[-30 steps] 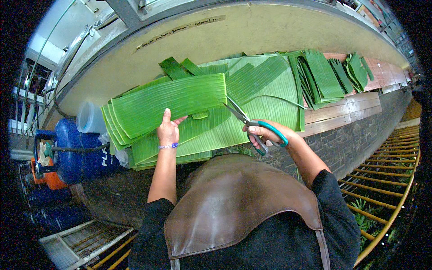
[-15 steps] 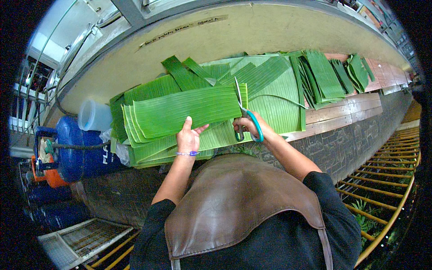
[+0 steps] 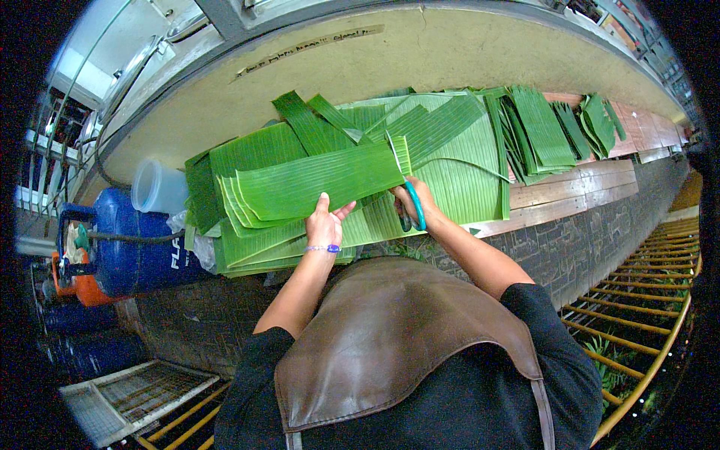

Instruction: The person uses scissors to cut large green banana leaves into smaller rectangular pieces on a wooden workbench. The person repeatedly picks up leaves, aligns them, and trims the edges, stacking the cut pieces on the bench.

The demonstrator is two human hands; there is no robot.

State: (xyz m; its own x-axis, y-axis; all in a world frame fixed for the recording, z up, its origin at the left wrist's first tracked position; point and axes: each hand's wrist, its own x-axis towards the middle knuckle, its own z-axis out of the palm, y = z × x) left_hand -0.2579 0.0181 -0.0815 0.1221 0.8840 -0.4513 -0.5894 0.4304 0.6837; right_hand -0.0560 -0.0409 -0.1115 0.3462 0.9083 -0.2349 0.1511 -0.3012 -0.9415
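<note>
A paved walk runs beside a wooden bench. Nearest is a brown apron, with a yellow railing to its right and a mesh frame at lower left. Beyond it, a blue drum and a clear tub stand to the left. The left hand grips the near edge of a stack of green leaf pieces, thumb on top. The right hand is closed round the teal handles of scissors, partly covering them. The stack is over larger leaves on the bench, hiding some of them. Its long axis runs left to right, the right end slightly farther away. The scissors point away, a little leftward, crosswise at that end; I cannot tell how wide the blades are. Farther back lie 2 strips; bundles lie rightward, before a cream wall.
</note>
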